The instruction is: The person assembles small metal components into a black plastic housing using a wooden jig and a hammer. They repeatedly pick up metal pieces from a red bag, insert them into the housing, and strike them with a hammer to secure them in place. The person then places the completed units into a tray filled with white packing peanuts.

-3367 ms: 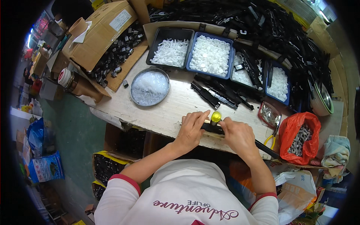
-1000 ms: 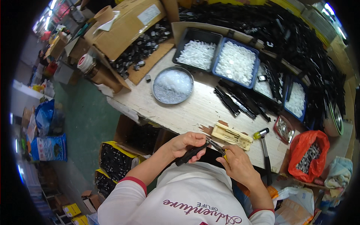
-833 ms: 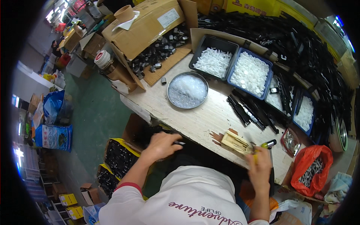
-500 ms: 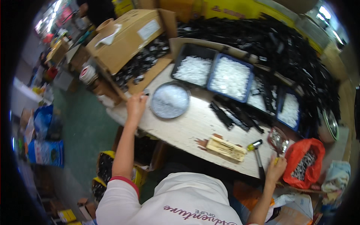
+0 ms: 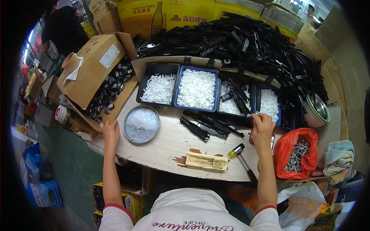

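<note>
My left hand [image 5: 111, 134] is at the table's left side, between the carton and a round grey dish [image 5: 154, 133] with a whitish translucent heap. Its fingers are bent together, and whatever they hold is too small to make out. Over the front edge of the right-hand trays, my right hand [image 5: 263, 129] pinches its fingers together beside a tray of small white parts [image 5: 269, 103]. What sits in that pinch is hidden. Several long black plastic pieces [image 5: 194, 129] lie between my hands. Nearer me are a cream grooved block [image 5: 207, 161] and a hammer [image 5: 242, 157] with a yellow-and-black head.
Trays of white pegs [image 5: 158, 87] and white caps [image 5: 196, 88] line the back. Behind them rises a black parts heap [image 5: 246, 42]. A carton [image 5: 94, 61] spills dark pieces at left. At right are a red bag [image 5: 281, 154] of grey screw-like pieces, stacked bowls [image 5: 317, 111] and a cloth [image 5: 338, 158].
My right hand has gone from beside the hammer and red bag up to the white-part trays. My left hand has drawn back from the dish's rim toward the carton. The view has shifted.
</note>
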A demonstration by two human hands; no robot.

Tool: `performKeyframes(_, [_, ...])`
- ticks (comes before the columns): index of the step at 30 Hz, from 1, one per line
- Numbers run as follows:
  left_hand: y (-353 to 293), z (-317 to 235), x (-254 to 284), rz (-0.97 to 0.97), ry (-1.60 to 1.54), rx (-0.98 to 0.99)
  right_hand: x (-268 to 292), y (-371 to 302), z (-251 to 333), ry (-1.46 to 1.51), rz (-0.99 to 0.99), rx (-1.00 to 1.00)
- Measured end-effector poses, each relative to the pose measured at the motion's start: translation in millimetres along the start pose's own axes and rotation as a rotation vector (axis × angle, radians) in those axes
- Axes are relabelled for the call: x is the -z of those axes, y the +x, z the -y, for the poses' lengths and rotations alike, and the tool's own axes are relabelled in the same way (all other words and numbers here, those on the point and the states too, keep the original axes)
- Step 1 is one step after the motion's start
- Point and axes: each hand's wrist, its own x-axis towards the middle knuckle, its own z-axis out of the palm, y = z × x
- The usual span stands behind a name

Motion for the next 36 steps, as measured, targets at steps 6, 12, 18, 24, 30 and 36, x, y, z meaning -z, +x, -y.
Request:
performKeyframes(6, [-28, 8, 9, -0.043, -0.052, 0.022, -24, 11, 10, 0.022, 0.063, -0.015])
performKeyframes(12, [-34, 17, 12, -0.185, -0.526, 0.254, -21, 14, 9, 0.044, -0.128, -0.09])
performKeyframes(18, [-38, -6, 24, -0.178, -0.881, 0.39, -22, 6, 31, 0.219, -0.02, -0.061])
performKeyframes(24, [-41, -17, 32, -0.145, -1.001, 0.386, -19, 51, -51, -0.022, -0.043, -0.077])
performKeyframes(30, [-40, -40, 35, -0.048, -1.048, 0.356, -23, 84, -72, -0.29, 0.237, 0.201])
performKeyframes(36, [-42, -61, 49, -0.022, -1.103, 0.313, -9, 101, -76, -0.458, 0.287, 0.411])
